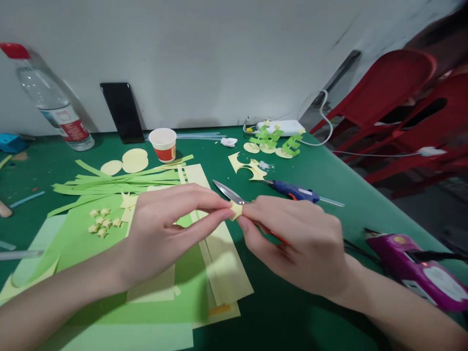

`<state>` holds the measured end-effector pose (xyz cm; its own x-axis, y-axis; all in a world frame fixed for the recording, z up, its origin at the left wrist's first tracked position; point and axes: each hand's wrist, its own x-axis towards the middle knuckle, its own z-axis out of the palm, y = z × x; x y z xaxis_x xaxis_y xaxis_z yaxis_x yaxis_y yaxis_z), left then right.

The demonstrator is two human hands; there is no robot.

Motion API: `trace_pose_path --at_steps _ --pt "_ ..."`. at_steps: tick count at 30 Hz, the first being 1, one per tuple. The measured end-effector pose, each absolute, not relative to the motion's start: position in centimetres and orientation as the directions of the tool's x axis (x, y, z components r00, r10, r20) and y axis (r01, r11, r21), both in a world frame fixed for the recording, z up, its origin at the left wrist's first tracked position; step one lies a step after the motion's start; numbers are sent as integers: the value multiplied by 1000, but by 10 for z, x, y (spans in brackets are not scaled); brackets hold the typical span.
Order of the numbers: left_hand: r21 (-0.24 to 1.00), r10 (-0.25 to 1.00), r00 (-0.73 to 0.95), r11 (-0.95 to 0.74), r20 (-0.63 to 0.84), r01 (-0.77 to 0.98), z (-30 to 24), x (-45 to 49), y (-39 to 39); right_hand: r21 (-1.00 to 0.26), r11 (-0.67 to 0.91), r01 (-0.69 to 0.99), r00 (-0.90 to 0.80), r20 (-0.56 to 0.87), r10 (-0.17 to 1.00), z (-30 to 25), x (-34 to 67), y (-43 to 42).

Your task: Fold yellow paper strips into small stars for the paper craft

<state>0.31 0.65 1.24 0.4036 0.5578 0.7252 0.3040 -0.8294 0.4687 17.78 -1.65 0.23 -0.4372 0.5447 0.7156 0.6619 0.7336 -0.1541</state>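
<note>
Left hand [171,214] and right hand [298,236] pinch one yellow star [236,209] between them, too covered to call finished. Left to right: small stars [106,223], folded; green strips [161,177], loose, unused; green sprigs [269,137], assembled on yellow discs [283,153].

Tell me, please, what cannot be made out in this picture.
Head view, all:
Paper star: partly covered by left hand and right hand.
Scissors handles: mostly behind the right hand.
Bottle label: fine print too small.
Blue object: cut off by the left edge.

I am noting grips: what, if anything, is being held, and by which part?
A yellow paper star, pinched at opposite sides by left hand and right hand.
</note>
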Motion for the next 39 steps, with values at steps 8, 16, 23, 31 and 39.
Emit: trace_pose_path --at_steps 8,16,23,31,39 --pt "333 499 577 -865 647 374 11 0 11 -275 777 566 -481 655 583 9 184 -14" --pt "130 327 756 -942 567 310 5 -2 17 -397 757 520 -557 514 652 10 186 -10" --pt "468 490 681 -851 543 239 8 -3 15 -550 685 477 -574 395 717 18 191 -6" --pt "784 637 710 -589 300 196 12 -2 9 -866 441 237 -602 225 766 17 195 -2" --pt "812 660 691 -554 295 183 11 1 8 -955 293 55 -570 211 794 12 189 -3"
